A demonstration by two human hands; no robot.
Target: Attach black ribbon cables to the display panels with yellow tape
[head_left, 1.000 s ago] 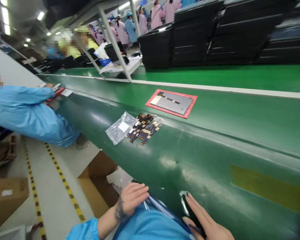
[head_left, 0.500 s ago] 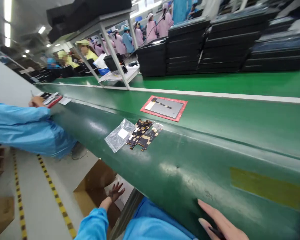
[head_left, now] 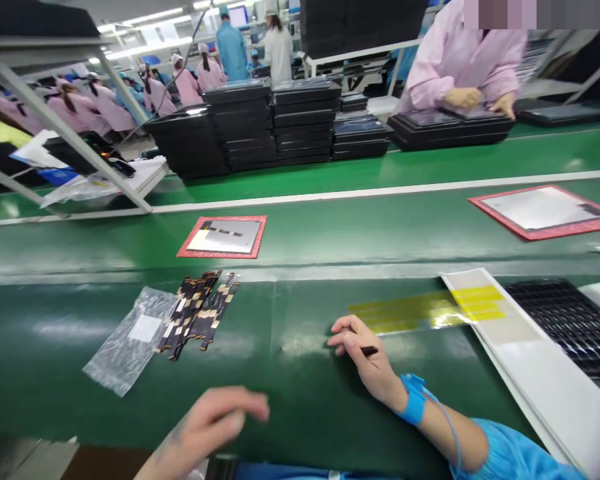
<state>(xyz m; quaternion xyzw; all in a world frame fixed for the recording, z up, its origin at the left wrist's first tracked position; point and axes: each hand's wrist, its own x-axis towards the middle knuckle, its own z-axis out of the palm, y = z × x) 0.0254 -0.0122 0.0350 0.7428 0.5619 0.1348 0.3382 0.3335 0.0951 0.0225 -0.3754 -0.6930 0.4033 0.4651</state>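
Observation:
My right hand (head_left: 365, 357), with a blue wrist strap (head_left: 413, 399), rests on the green bench (head_left: 290, 373) and pinches a thin dark tool (head_left: 368, 350). Low at the bench's near edge, my left hand (head_left: 215, 420) is blurred, with its fingers apart and nothing in it. A pile of black-and-gold flex circuits (head_left: 197, 313) lies to the left of my right hand, next to a clear plastic bag (head_left: 130, 340). A red-framed grey panel (head_left: 223, 237) lies on the belt beyond them.
A white strip with yellow tape (head_left: 480, 300) and a black mesh tray (head_left: 565, 327) lie at the right. A second red-framed panel (head_left: 545, 210) sits on the belt. Stacks of black trays (head_left: 260, 127) stand behind, with a co-worker in pink (head_left: 460, 60) across the line.
The view has swung right and up onto the bench. My left hand has come up from the box below to the bench edge. My right hand now rests further onto the bench.

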